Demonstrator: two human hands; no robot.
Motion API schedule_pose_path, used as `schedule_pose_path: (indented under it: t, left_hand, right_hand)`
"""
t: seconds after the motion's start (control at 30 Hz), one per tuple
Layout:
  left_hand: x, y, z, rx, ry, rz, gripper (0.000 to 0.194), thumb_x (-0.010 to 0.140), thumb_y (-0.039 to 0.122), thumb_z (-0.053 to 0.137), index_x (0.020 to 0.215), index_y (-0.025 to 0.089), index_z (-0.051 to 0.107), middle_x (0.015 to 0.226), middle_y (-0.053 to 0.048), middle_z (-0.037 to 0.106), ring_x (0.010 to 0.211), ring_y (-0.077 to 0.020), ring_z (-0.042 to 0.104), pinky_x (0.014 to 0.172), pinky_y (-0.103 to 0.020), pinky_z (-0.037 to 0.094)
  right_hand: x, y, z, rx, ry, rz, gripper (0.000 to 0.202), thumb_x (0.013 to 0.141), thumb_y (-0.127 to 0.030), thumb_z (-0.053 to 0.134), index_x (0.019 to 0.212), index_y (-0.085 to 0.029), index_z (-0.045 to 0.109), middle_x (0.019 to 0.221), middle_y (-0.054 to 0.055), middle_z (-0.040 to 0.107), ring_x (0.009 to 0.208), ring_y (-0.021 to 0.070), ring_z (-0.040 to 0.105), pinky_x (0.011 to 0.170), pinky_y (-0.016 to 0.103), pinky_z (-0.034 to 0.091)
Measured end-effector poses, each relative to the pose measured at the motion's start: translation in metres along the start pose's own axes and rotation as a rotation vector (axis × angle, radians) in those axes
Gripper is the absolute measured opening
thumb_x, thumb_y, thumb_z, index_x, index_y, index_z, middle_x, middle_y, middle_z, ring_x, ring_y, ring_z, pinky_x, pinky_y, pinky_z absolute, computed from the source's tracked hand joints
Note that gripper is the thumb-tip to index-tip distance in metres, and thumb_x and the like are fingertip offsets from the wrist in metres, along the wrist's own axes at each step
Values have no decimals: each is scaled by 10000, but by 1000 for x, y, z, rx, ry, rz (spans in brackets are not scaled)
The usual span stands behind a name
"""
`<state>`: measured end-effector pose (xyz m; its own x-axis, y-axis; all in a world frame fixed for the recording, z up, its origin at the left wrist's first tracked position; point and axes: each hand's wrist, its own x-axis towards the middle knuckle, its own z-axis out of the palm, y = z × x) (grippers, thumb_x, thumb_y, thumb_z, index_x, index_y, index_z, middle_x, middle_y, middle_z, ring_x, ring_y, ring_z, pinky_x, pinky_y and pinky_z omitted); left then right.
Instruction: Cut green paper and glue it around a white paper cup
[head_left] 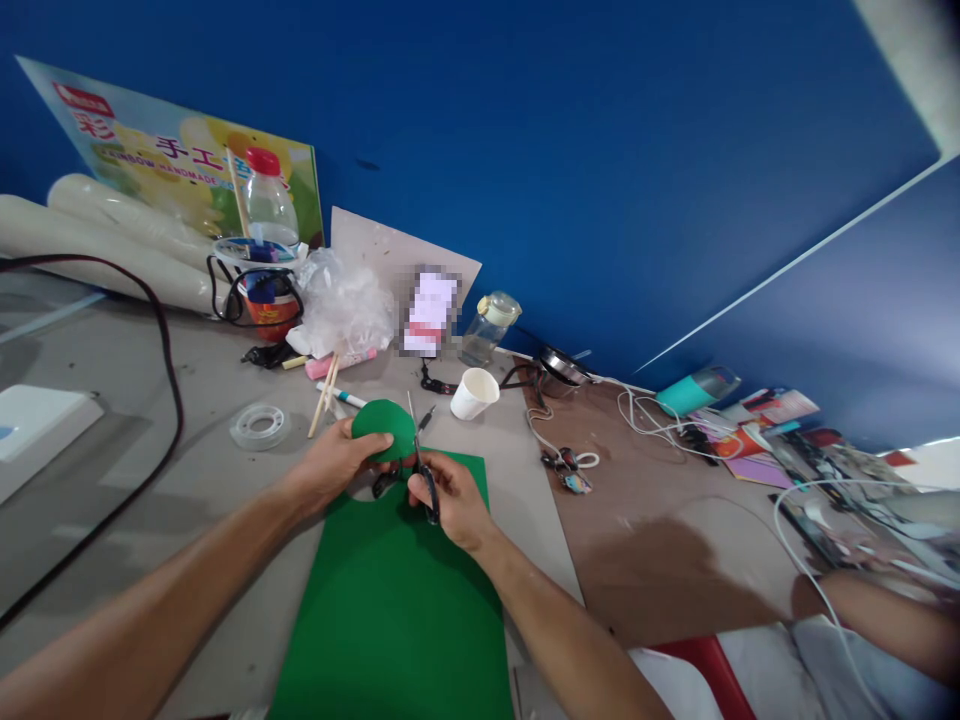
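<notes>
My left hand pinches a green paper disc by its lower left edge, thumb on top. Close by on the right, my right hand grips black-handled scissors, whose blades point up beside the disc's right edge. Whether the blades touch the paper is too small to tell. Beneath both hands lies a large green sheet with a round cutout at its top edge, where a dark object shows.
Behind the hands stand a paper cup, a glass jar, a phone and a plastic bag. Clear tape lies left, near chopsticks. A dark cable crosses the left side. Another person's arm is at right.
</notes>
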<state>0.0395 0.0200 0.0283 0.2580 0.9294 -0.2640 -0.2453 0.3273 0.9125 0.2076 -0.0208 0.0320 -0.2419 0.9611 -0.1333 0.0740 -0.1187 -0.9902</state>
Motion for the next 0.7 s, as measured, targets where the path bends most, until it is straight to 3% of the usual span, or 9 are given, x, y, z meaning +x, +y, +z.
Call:
schedule_pose_path:
  t: [0.7]
  left_hand:
    - [0, 4, -6, 23, -17, -25, 133, 654, 242, 685, 595, 154, 604, 574, -12, 618, 532, -125, 560, 514, -228, 451]
  right_hand:
    - [-1, 3, -1, -48, -30, 27, 308, 685, -417, 695, 849, -177, 594, 547, -49, 512, 513, 99, 465, 502, 226, 356]
